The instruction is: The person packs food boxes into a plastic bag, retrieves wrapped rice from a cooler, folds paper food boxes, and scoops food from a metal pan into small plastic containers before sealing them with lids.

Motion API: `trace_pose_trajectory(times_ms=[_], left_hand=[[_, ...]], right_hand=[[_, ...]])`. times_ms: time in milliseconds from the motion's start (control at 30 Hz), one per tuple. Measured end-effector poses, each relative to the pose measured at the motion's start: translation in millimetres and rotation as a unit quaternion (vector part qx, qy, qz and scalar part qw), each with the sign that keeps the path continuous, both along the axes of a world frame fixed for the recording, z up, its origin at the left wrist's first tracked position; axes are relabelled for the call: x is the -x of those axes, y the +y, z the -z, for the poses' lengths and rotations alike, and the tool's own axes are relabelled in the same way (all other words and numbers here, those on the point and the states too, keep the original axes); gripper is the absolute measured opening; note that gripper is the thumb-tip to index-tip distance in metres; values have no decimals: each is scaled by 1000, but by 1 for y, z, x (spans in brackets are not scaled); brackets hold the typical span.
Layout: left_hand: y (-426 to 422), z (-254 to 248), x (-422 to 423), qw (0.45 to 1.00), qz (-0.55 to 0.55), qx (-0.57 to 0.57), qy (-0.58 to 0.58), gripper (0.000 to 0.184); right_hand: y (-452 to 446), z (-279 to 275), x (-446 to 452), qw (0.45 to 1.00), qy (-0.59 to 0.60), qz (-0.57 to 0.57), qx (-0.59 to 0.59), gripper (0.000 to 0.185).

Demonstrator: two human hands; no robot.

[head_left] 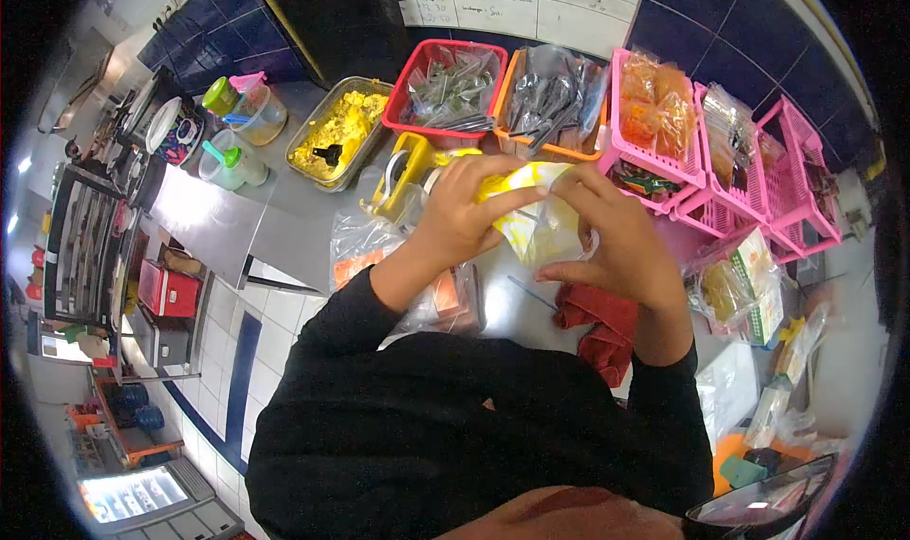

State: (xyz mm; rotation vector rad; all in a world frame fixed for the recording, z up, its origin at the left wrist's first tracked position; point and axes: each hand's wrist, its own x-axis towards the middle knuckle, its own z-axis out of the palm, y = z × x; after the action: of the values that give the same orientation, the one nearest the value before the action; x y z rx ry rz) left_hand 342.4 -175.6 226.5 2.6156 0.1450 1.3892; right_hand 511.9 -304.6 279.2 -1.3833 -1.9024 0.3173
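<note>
Evidently both hands are busy with a yellow-and-white wrapper (536,219), raised above the middle of the metal bench (507,324), nearer its far edge than the person's body. The left hand (474,203) pinches the wrapper's left side, the thumb laid across its face and the other fingers bent close together. The right hand (616,237) arches about the other side: its fingers are bent at the upper edge, while the thumb stands well apart from them, near the lower edge. Whether that thumb presses on the wrapper cannot be told.

Along the bench's far edge, from left to right, stand a metal tray (354,182) of yellow food with a black utensil in it, a red basket (391,113) of clear plastic packets, an orange basket (531,146) of dark ones, and a pink basket (695,172) with orange-filled bags. A yellow tape dispenser (403,180) sits between the tray and the left hand. Towards the near edge, a clear plastic bag (355,239) with orange pieces lies by the left forearm, and a crumpled red cloth (607,327) lies beside the right forearm.
</note>
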Motion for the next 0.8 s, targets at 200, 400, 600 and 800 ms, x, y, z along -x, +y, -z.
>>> trace_pose_trajectory(times_ms=[200,400,600,800], left_hand=[[6,6,5,999,28,27,28,32],[3,11,7,996,58,45,56,23],[2,22,-7,969,99,221,-44,43],[0,11,-2,969,51,232,61,63]], right_hand=[[8,8,-4,998,26,51,-8,43],[13,14,1,983,-117,130,-55,23],[19,18,-8,978,-138,58,-143,20],[20,18,-5,967,-108,43,-227,17]])
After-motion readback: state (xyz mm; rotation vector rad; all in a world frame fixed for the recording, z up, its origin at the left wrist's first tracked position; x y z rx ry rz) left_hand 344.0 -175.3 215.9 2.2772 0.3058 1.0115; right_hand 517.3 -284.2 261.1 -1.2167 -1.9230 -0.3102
